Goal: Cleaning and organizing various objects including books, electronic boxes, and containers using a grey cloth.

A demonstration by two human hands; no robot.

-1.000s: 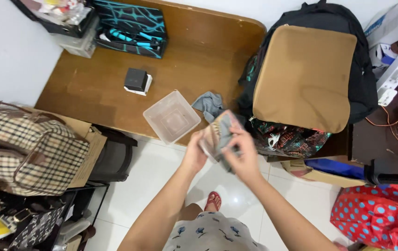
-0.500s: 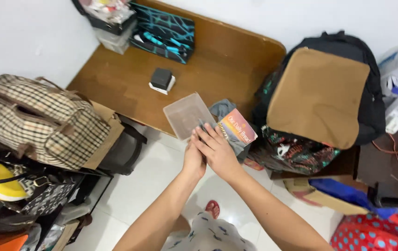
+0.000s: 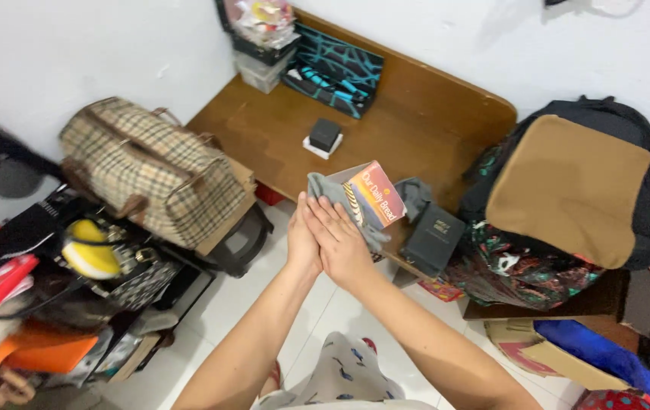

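While both hands press together at frame centre, left hand [image 3: 302, 241] and right hand [image 3: 338, 244] clamp a grey cloth [image 3: 330, 193] around a small orange booklet [image 3: 374, 195], apparently for wiping | brown surface [image 3: 416, 121] behind | black box [image 3: 324, 134] upper centre
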